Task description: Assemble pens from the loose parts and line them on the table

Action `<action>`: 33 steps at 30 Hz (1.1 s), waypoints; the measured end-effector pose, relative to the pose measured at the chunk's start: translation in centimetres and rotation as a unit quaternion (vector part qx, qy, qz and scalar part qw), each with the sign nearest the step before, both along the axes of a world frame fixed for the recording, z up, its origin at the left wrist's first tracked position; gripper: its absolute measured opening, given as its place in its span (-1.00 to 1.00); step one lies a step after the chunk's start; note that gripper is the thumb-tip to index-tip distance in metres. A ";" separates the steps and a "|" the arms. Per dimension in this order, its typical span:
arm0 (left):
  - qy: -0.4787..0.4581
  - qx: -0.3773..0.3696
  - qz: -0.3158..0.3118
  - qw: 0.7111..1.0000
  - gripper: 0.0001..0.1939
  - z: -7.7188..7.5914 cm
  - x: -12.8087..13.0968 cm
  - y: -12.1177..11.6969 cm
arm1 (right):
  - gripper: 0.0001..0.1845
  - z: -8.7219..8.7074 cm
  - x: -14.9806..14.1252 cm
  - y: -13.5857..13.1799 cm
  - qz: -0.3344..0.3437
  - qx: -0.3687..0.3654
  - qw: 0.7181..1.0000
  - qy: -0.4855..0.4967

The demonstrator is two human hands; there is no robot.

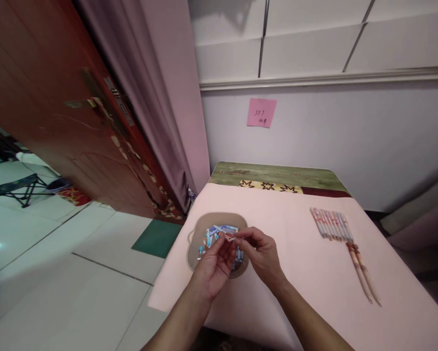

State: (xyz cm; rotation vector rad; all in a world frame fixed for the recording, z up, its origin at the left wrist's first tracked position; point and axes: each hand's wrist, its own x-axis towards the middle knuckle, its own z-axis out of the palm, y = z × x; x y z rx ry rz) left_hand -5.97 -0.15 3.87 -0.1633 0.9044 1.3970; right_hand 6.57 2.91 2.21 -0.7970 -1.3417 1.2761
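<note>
Over the beige basin [200, 219], my left hand [215, 265] and my right hand [261, 253] meet fingertip to fingertip. Both are closed in a pinch on a small pen part [229, 238], pale with a reddish-orange bit; its exact form is too small to make out. Inside the basin lie many loose blue and white pen parts [209, 237], partly hidden by my left hand. To the right, a row of slim patterned pens [330, 224] lies side by side, and two brownish pens [363, 273] lie just below it, pointing toward me.
A pale pink cloth [285, 219] covers most of the table; its green wood-grain top [277, 173] shows at the back. A pink note [262, 112] is on the wall behind. At left are a brown door [58, 97], a green mat [158, 239] and a folding stool [21, 187].
</note>
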 end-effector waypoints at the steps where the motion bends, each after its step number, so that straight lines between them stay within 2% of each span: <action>1: 0.002 0.000 0.002 1.000 -0.92 0.0 0.0 -0.1 | -0.90 0.0 -0.1 -0.1 -0.013 0.022 0.999 -0.019; 3: 0.008 -0.002 0.007 1.000 -0.93 -0.2 -0.1 -0.2 | -0.92 0.0 -0.3 -0.3 -0.033 0.065 0.996 -0.057; 5: 0.016 -0.006 0.015 1.000 -0.94 -0.6 -0.2 -0.3 | -0.93 0.1 -0.6 -0.3 -0.031 0.077 0.992 -0.090; 8: 0.031 -0.014 0.019 0.999 -0.95 -1.2 -0.6 -0.4 | -0.91 0.3 -1.2 0.2 0.008 -0.017 0.993 -0.113; 10: 0.034 -0.016 0.012 0.999 -0.95 -1.3 -1.3 -0.2 | -0.78 0.3 -1.5 0.8 0.058 -0.104 0.989 -0.084; 12: 0.034 -0.005 0.010 0.999 -0.93 -1.0 -2.6 0.1 | -0.68 0.5 -1.6 1.5 0.096 -0.148 0.983 -0.041; 15: 0.055 0.038 0.052 0.996 -0.86 0.2 -5.2 0.7 | -0.69 0.5 -1.0 2.8 0.066 -0.124 0.989 -0.049; 17: 0.063 0.045 0.087 0.993 -0.85 0.8 -7.0 1.0 | -0.78 0.3 -0.5 3.6 0.021 -0.055 0.984 -0.169; 18: 0.064 0.043 0.095 0.992 -0.85 0.9 -7.7 1.1 | -0.82 0.2 -0.4 3.8 0.008 -0.006 0.963 -0.270; 19: 0.063 0.039 0.101 0.992 -0.85 1.0 -8.2 1.2 | -0.84 -0.1 -0.4 4.0 0.006 0.046 0.924 -0.380; 20: 0.063 0.035 0.103 0.992 -0.85 0.8 -8.6 1.2 | -0.83 -0.3 -0.5 4.2 0.015 0.092 0.873 -0.478; 22: 0.062 0.028 0.102 0.992 -0.86 0.3 -9.0 1.3 | -0.80 -0.9 -1.4 4.3 0.055 0.152 0.785 -0.598; 23: 0.062 0.023 0.102 0.993 -0.87 0.0 -9.0 1.3 | -0.79 -1.2 -2.0 4.3 0.079 0.165 0.761 -0.623; 26: 0.068 0.012 0.102 0.992 -0.89 -0.9 -8.9 1.4 | -0.76 -2.2 -4.3 4.3 0.135 0.183 0.730 -0.644; 29: 0.072 0.012 0.094 0.993 -0.90 -1.6 -8.7 1.6 | -0.70 -3.1 -6.2 4.3 0.163 0.197 0.698 -0.669; 33: 0.070 0.014 0.082 0.994 -0.92 -2.1 -8.5 1.5 | -0.67 -3.8 -7.2 4.2 0.180 0.211 0.680 -0.679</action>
